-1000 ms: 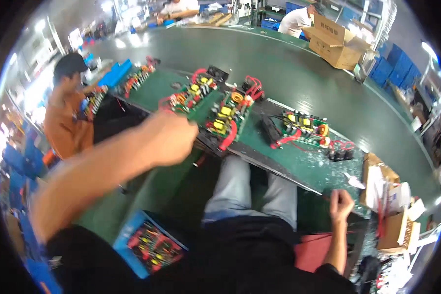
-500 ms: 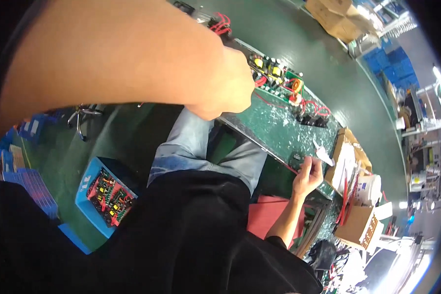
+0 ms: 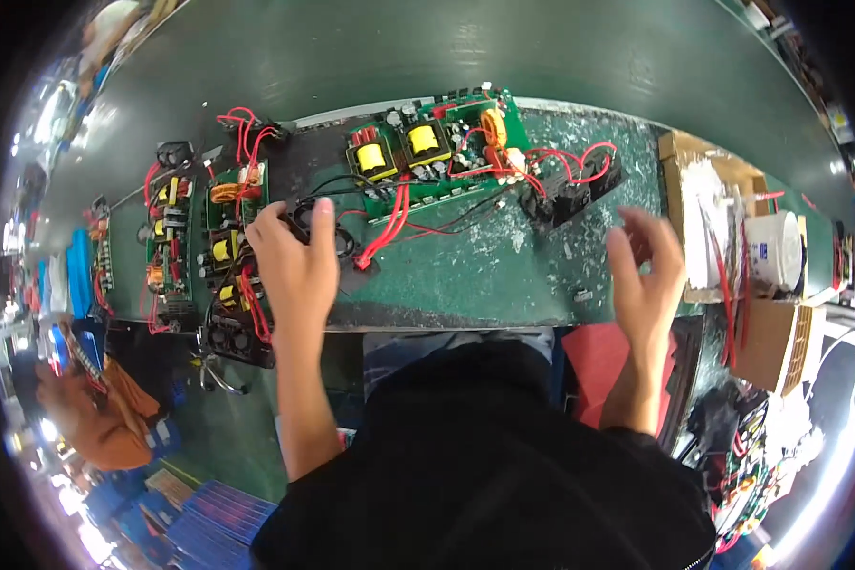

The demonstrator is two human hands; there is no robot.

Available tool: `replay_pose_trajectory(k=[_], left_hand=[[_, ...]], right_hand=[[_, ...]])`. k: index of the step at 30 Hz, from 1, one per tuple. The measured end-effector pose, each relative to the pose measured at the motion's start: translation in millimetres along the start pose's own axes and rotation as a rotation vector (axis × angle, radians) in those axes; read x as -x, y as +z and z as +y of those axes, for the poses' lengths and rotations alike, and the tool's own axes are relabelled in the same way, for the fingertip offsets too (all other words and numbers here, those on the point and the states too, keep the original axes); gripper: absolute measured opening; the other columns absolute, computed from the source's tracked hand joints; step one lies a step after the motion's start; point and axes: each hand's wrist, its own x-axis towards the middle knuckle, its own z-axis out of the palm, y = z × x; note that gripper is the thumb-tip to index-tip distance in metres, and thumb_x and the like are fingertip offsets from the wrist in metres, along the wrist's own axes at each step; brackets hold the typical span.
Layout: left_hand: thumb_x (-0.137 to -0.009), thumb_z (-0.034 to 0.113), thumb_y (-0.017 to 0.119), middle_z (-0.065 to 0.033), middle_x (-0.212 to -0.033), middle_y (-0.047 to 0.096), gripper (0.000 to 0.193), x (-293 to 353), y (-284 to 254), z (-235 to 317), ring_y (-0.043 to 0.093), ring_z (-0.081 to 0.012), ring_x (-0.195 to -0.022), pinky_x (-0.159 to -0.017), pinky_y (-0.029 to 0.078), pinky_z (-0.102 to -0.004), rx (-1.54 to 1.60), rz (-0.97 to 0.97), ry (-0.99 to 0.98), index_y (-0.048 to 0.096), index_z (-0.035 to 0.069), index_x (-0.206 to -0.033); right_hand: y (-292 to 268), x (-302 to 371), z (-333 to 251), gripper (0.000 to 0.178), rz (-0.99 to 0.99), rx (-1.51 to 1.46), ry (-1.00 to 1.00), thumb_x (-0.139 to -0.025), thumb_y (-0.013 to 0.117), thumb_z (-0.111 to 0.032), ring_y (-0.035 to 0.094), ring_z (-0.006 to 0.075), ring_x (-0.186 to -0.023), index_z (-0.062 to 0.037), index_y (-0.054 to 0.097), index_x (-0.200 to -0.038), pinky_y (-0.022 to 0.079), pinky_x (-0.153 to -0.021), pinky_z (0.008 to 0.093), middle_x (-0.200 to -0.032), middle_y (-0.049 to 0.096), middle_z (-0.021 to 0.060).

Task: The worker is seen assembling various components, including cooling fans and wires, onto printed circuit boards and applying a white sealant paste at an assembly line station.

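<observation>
My left hand (image 3: 296,261) is over the left part of a black cooling fan (image 3: 345,245), its thumb stretched out and apart from the bent fingers. No grip on the fan shows. Thin black wires run from there to a green circuit board (image 3: 437,197) with two yellow-wrapped transformers and a copper coil. Thick red leads (image 3: 389,228) hang off the board's near edge. My right hand (image 3: 648,275) hovers over the right of the bench, fingers loosely curled, thumb apart, nothing between them. A black socket block (image 3: 572,198) on red wires sits to its left.
More wired boards (image 3: 223,247) stand along the bench at left. A small dark part (image 3: 582,295) lies on the worn green bench top (image 3: 484,275). At right are an open cardboard box (image 3: 673,180) and a white tub (image 3: 774,249). Another person in orange (image 3: 95,408) is at far left.
My view has swung round to face the bench squarely. My left arm, earlier stretched across the view with a closed hand, is now drawn back with fingers apart. My right hand has opened somewhat.
</observation>
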Motion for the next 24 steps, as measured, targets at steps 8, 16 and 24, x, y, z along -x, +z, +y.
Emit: replay_pose_trajectory(k=[8,16,24], left_hand=[[-0.081,0.021,0.076,-0.0131,-0.104,0.054,0.034,-40.3,-1.7,7.7,0.055,-0.0319,-0.1,-0.088,0.044,-0.0414,0.258,-0.176,0.089,0.062,0.004,-0.107],[-0.069,0.043,0.081,-0.0126,-0.114,0.055,0.059,4.8,0.3,19.1,0.052,-0.0335,-0.114,-0.093,0.039,-0.0466,-0.157,-0.156,0.591,0.059,0.006,-0.109],[-0.079,0.05,0.072,-0.0191,-0.099,0.061,0.058,-96.7,35.3,37.5,0.06,-0.0367,-0.096,-0.082,0.049,-0.0455,-0.005,-0.433,0.413,0.063,-0.003,-0.099]], right_hand=[[61.0,-67.1,-56.7,0.021,-0.299,0.159,-0.703,-0.08,0.074,-0.007,0.06,0.0271,-0.088,-0.0056,0.07,-0.1,0.051,-0.077,0.0377,-0.095,0.065,0.0066],[92.8,-35.7,-66.1,0.021,-0.34,0.205,-0.75,-0.078,0.076,-0.011,0.061,0.0277,-0.083,-0.0052,0.066,-0.096,0.051,-0.074,0.0378,-0.089,0.062,0.0074],[107.9,-0.2,-92.9,0.04,-0.613,-0.115,0.354,-0.088,0.07,-0.016,0.064,0.0265,-0.109,0.0066,0.055,-0.118,0.053,-0.081,0.0346,-0.125,0.06,0.021]])
